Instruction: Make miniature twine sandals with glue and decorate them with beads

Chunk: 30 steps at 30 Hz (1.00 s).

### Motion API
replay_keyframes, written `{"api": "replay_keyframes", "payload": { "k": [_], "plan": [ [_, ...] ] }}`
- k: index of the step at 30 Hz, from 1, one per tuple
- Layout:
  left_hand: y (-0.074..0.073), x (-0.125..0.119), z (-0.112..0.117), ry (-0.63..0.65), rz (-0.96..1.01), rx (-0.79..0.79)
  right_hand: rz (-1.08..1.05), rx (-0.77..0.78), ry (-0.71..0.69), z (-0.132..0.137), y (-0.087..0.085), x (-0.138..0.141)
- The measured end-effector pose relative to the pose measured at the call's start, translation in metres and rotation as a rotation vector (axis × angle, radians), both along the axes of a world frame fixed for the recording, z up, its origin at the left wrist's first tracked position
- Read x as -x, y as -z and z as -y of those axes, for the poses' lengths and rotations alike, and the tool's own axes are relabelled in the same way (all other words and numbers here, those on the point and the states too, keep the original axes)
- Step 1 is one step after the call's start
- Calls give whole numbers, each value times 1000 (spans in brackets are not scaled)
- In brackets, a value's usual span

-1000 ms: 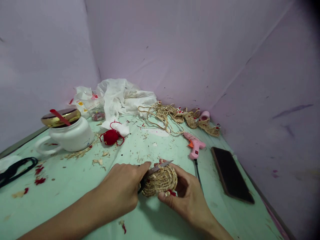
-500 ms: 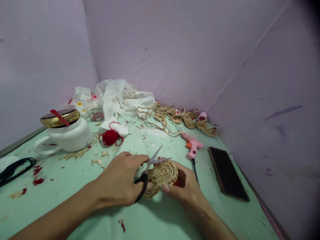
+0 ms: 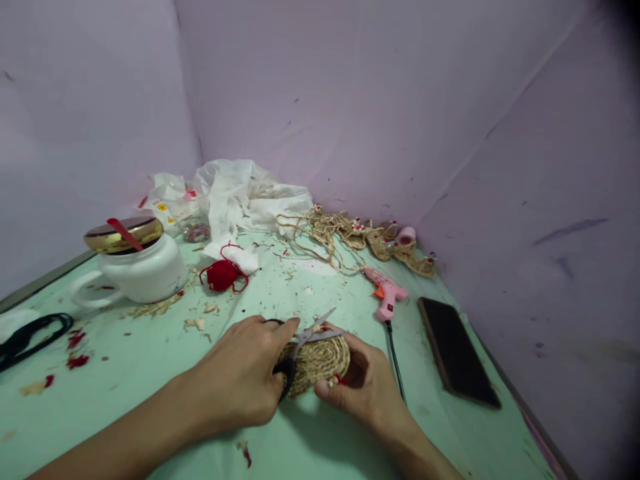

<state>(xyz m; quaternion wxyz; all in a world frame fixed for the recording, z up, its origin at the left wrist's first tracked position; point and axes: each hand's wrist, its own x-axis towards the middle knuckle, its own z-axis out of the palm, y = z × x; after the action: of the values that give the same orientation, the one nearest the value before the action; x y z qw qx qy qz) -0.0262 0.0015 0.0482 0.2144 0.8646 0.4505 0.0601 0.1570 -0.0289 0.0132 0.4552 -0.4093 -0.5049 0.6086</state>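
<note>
My left hand (image 3: 250, 370) is closed around the black handles of a pair of scissors (image 3: 306, 337). Their blades stand apart and lie over the far edge of a small woven straw piece (image 3: 320, 363), coiled into an oval. My right hand (image 3: 367, 373) grips this piece by its right end, thumb on the near side. A bit of red with pale beads (image 3: 334, 381) shows beside the right thumb. Parts of the right fingers are hidden behind the straw.
A pink glue gun (image 3: 387, 293) and a phone (image 3: 457, 350) lie on the right. Several woven straw pieces with cords (image 3: 333, 233) sit along the wall. Leftward are a red yarn ball (image 3: 223, 275), a white mug (image 3: 150, 270), a plastic bag (image 3: 240, 193) and a black cable (image 3: 37, 333).
The straw piece has turned and tilted slightly in my right hand. The scissors have shifted a little right and down, blades still apart.
</note>
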Motion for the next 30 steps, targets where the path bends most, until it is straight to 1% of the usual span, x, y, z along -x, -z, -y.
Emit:
{"api": "replay_keyframes", "payload": {
  "k": [5, 9, 11, 13, 15, 16, 19, 21, 23, 26, 30],
  "plan": [
    [-4, -1, 1, 7, 27, 54, 19, -25, -28, 0, -4, -1],
    [-1, 0, -1, -8, 130, 159, 9, -14, -10, -2, -5, -5],
    [0, 1, -6, -80, 237, 192, -51, 20, 32, -4, -4, -8],
    [-1, 4, -13, -210, 386, 206, -130, 72, 74, -6, -3, -11],
    [-5, 8, -19, -334, 515, 217, -194, 119, 77, -8, -1, -12],
    [-6, 9, -21, -361, 548, 228, -222, 135, 68, -8, -1, -12],
    [-6, 8, -22, -332, 549, 242, -329, 179, 68, -9, 1, -11],
    [0, 4, -19, -294, 544, 276, -392, 222, 89, -10, 2, -9],
    [8, -1, -15, -289, 574, 341, -435, 246, 98, -11, 2, -8],
    [13, -8, -11, -343, 662, 409, -471, 244, 107, -12, 1, -6],
    [6, -11, -12, -437, 782, 477, -444, 244, 92, -12, 0, -5]
  ]
}}
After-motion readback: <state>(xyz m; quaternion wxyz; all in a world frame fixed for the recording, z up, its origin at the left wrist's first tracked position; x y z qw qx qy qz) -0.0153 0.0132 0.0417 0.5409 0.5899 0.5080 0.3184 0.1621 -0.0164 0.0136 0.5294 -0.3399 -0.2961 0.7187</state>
